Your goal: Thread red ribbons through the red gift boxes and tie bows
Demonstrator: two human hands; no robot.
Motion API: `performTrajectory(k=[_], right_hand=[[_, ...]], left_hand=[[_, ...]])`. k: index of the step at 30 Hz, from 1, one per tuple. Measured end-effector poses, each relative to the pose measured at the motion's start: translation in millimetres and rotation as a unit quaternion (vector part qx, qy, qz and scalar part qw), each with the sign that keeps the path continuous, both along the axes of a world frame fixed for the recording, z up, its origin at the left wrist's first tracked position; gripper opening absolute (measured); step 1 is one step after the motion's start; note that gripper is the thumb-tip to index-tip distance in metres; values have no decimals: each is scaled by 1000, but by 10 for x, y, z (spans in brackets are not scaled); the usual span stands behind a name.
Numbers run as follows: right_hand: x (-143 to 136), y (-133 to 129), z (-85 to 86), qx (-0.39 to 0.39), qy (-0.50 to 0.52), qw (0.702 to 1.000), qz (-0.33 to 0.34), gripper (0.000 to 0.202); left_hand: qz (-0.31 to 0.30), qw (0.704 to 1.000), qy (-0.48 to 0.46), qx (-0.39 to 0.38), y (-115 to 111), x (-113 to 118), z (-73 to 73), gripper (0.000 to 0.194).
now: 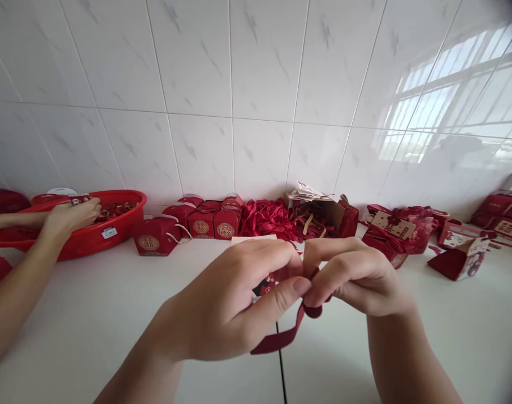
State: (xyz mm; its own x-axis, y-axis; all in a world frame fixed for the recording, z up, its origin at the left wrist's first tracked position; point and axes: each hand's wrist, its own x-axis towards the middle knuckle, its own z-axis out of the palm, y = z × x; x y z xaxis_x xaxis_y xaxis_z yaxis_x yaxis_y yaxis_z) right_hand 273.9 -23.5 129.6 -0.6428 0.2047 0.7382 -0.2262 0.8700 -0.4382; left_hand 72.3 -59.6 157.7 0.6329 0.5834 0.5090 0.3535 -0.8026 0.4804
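My left hand [243,303] and my right hand [356,275] meet at the centre, thumbs and fingers pinched together on a dark red ribbon [281,338]. One end of the ribbon hangs down to the left below my fingertips, and a small loop shows under my right fingers. Behind my hands a printed card or box [264,286] with a red and black figure is partly visible. My fingers cover most of it, and whether it is joined to the ribbon I cannot tell.
At the left a co-worker's hands [77,216] reach over a red basin [116,224] of small wrapped pieces. Red gift boxes [201,224], a heap of red ribbons [268,219] and an open carton [331,213] line the wall. An open red box [460,261] stands right.
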Motion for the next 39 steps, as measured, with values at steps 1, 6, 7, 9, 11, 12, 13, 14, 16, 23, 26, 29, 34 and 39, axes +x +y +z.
performTrajectory(k=[1, 6, 7, 9, 11, 12, 13, 14, 16, 23, 26, 29, 34, 39], right_hand=[[-7, -11, 7, 12, 3, 1000, -9, 21], [-32, -64, 30, 37, 17, 999, -26, 22], [-37, -69, 31, 34, 21, 999, -18, 22], [-46, -71, 30, 29, 40, 999, 4, 23], [-55, -69, 32, 33, 68, 997, 23, 23], [-57, -67, 35, 38, 81, 996, 28, 23], [-57, -65, 40, 42, 91, 995, 29, 23], [-54, -63, 45, 41, 97, 994, 25, 22], [-39, -54, 57, 35, 94, 995, 10, 20], [5, 2, 60, 42, -3, 998, -44, 22], [-25, -1, 52, 42, -17, 998, -35, 21], [-59, -6, 58, 46, -33, 997, -45, 21], [-75, -4, 73, 78, -51, 992, -89, 21], [-103, 33, 6, 30, 14, 974, -224, 13]], left_hand=[[-1, 1000, 7, 0, 4, -7, -4, 19], [-39, 998, -33, -36, 4, -8, -32, 20], [-54, 996, -51, -59, 2, 1, -38, 20], [-81, 986, -87, -119, 8, 30, -54, 20], [-115, 966, -121, -199, 27, 69, -75, 21], [-136, 952, -136, -238, 42, 89, -85, 20], [-155, 938, -149, -271, 58, 107, -93, 20], [-169, 928, -160, -291, 74, 121, -98, 20], [-163, 928, -166, -291, 107, 121, -98, 20], [138, 985, 48, -95, 427, -252, -136, 34], [257, 945, 193, -65, 759, -411, -260, 74], [262, 908, 284, -160, 1098, -459, -415, 89], [238, 931, 215, -174, 1369, -452, -560, 81], [157, 977, 14, -141, 1259, -445, -462, 76]])
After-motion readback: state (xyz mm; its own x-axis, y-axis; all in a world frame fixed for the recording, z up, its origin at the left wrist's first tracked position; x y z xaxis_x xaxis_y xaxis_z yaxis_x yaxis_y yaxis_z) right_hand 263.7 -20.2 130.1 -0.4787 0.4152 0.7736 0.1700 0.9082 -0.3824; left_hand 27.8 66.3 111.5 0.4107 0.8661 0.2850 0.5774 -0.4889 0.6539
